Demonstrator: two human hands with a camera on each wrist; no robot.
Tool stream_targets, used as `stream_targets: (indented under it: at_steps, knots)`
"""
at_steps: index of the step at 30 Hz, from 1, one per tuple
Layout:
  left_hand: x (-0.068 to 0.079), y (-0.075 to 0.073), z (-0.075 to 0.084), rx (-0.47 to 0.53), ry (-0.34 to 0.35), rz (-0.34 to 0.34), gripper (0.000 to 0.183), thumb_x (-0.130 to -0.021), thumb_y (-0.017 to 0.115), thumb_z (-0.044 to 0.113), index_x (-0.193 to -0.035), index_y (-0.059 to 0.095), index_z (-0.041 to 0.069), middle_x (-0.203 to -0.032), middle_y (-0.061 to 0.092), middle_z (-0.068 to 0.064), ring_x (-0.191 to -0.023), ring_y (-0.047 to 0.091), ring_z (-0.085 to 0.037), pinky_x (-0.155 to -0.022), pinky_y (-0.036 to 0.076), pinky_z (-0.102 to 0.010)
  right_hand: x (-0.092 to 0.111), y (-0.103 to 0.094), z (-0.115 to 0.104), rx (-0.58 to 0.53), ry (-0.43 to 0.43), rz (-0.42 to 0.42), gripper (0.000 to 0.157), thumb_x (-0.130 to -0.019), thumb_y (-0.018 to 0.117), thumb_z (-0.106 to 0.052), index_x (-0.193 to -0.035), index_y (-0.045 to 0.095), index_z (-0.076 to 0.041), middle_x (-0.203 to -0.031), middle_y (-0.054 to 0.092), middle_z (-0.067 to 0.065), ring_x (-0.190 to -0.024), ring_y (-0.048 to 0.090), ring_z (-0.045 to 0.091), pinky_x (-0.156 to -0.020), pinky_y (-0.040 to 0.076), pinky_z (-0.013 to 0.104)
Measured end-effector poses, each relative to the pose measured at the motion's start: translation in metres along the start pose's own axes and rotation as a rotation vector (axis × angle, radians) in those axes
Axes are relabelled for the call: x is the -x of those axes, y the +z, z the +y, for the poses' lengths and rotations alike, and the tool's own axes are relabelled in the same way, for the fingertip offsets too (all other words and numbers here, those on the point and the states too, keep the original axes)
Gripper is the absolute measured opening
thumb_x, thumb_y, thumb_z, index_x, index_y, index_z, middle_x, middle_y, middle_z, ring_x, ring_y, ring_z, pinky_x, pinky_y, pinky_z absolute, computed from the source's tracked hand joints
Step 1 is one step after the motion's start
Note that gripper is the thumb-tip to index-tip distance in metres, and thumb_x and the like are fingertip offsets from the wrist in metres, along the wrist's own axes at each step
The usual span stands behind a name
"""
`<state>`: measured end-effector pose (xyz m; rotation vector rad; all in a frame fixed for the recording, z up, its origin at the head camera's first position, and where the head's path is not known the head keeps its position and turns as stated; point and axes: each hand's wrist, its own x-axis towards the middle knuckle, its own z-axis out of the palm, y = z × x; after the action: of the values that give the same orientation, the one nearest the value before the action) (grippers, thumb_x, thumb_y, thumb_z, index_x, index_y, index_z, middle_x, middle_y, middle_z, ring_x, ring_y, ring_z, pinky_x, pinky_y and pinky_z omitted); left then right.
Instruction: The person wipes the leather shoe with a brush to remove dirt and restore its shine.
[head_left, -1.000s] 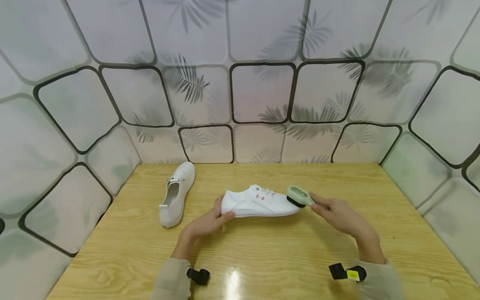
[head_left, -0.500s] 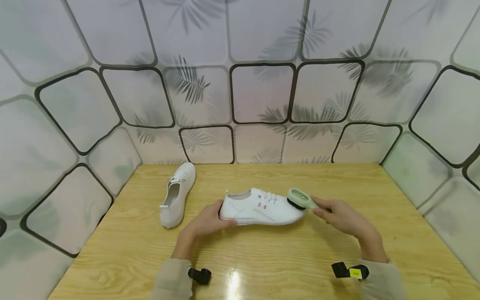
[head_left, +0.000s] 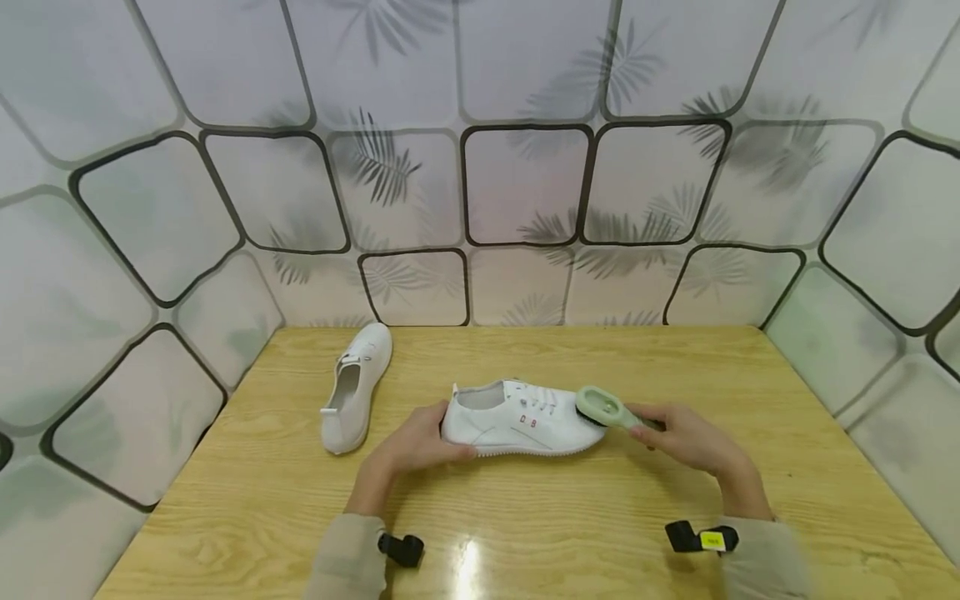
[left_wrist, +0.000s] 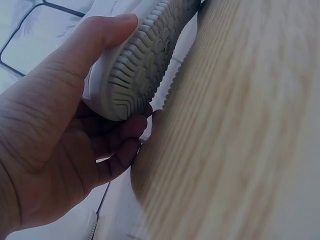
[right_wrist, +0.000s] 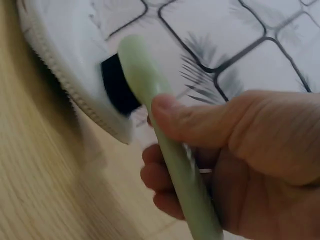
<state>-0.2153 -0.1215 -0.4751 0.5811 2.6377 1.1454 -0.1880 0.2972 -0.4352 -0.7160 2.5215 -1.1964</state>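
Note:
A white lace-up shoe (head_left: 498, 421) with red letters on its side is held by the heel in my left hand (head_left: 422, 439). In the left wrist view the thumb lies along the side of the sole (left_wrist: 145, 65) and the other fingers curl behind the heel; the sole is tipped up off the wood. My right hand (head_left: 686, 442) grips the handle of a pale green brush (head_left: 600, 407). Its dark bristles (right_wrist: 117, 85) rest against the toe of the shoe, as the right wrist view shows, with the thumb pressed along the handle.
A second white shoe (head_left: 356, 387) stands at the left on the wooden table (head_left: 570, 525), its toe toward the back. Patterned panels (head_left: 525, 183) enclose the table at the back and both sides. Each wrist wears a small black camera.
The held shoe has come slightly down and nearer, and its opening has turned more into view. The brush has shifted a little down across the toe with my right hand.

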Motion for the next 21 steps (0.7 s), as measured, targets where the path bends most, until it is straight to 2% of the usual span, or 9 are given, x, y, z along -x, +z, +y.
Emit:
stream_targets:
  at_steps: [2, 5, 7, 10, 13, 15, 18, 21]
  knots:
    - [0.0, 0.0, -0.001, 0.004, 0.0, -0.001, 0.064, -0.074, 0.083, 0.047, -0.12, 0.059, 0.008, -0.1, 0.065, 0.002, -0.087, 0.057, -0.014, -0.079, 0.048, -0.033, -0.004, 0.003, 0.0, -0.035, -0.02, -0.04, 0.049, -0.1, 0.061, -0.021, -0.139, 0.051, 0.007, -0.111, 0.067, 0.025, -0.079, 0.062, 0.013, -0.066, 0.051, 0.026]
    - [0.001, 0.0, -0.002, 0.011, 0.003, -0.004, 0.063, -0.074, 0.083, 0.047, -0.119, 0.06, 0.009, -0.099, 0.065, 0.002, -0.086, 0.057, -0.014, -0.079, 0.048, -0.033, -0.003, 0.002, 0.005, -0.074, -0.022, -0.092, 0.047, -0.098, 0.064, -0.019, -0.135, 0.055, 0.008, -0.131, 0.058, 0.029, -0.094, 0.064, 0.008, -0.075, 0.053, 0.026]
    - [0.0, -0.001, -0.003, 0.022, 0.003, -0.012, 0.062, -0.074, 0.083, 0.047, -0.118, 0.06, 0.01, -0.098, 0.065, 0.003, -0.086, 0.057, -0.014, -0.078, 0.048, -0.033, 0.001, -0.001, 0.012, -0.062, -0.002, -0.074, 0.047, -0.098, 0.064, -0.018, -0.135, 0.054, 0.01, -0.129, 0.06, 0.029, -0.093, 0.063, 0.006, -0.074, 0.053, 0.026]
    - [0.001, -0.002, -0.004, 0.038, 0.009, -0.02, 0.062, -0.074, 0.084, 0.046, -0.119, 0.061, 0.01, -0.098, 0.065, 0.003, -0.086, 0.057, -0.014, -0.079, 0.048, -0.033, 0.005, -0.004, 0.02, -0.022, 0.032, 0.006, 0.047, -0.099, 0.062, -0.017, -0.137, 0.052, 0.009, -0.108, 0.069, 0.023, -0.081, 0.062, 0.007, -0.067, 0.052, 0.026]
    - [0.002, -0.004, -0.006, 0.045, 0.012, -0.027, 0.062, -0.074, 0.085, 0.045, -0.12, 0.061, 0.01, -0.099, 0.066, 0.003, -0.087, 0.058, -0.014, -0.08, 0.048, -0.034, 0.001, -0.002, 0.022, -0.011, 0.029, 0.043, 0.049, -0.1, 0.061, -0.019, -0.139, 0.051, 0.007, -0.092, 0.069, 0.014, -0.07, 0.058, 0.013, -0.063, 0.049, 0.027]
    - [0.002, -0.004, -0.007, 0.046, 0.011, -0.027, 0.063, -0.074, 0.085, 0.045, -0.12, 0.061, 0.009, -0.1, 0.066, 0.002, -0.088, 0.058, -0.014, -0.08, 0.048, -0.034, -0.003, 0.0, 0.021, -0.026, 0.004, 0.006, 0.049, -0.099, 0.062, -0.022, -0.138, 0.053, 0.006, -0.095, 0.07, 0.013, -0.072, 0.058, 0.011, -0.065, 0.049, 0.025]
    - [0.001, -0.004, -0.008, 0.032, 0.009, -0.027, 0.064, -0.074, 0.085, 0.046, -0.121, 0.061, 0.01, -0.101, 0.066, 0.003, -0.088, 0.058, -0.014, -0.081, 0.047, -0.034, -0.005, 0.0, 0.018, -0.048, -0.047, -0.079, 0.047, -0.098, 0.064, -0.022, -0.135, 0.056, 0.006, -0.115, 0.069, 0.02, -0.087, 0.063, 0.007, -0.074, 0.052, 0.024]
    - [-0.001, -0.002, -0.006, 0.009, 0.022, -0.03, 0.062, -0.074, 0.086, 0.045, -0.12, 0.061, 0.011, -0.101, 0.065, 0.003, -0.089, 0.057, -0.013, -0.082, 0.047, -0.033, 0.001, -0.002, 0.019, -0.046, -0.032, -0.095, 0.046, -0.098, 0.064, -0.02, -0.134, 0.056, 0.008, -0.125, 0.064, 0.024, -0.096, 0.064, 0.006, -0.077, 0.052, 0.023]
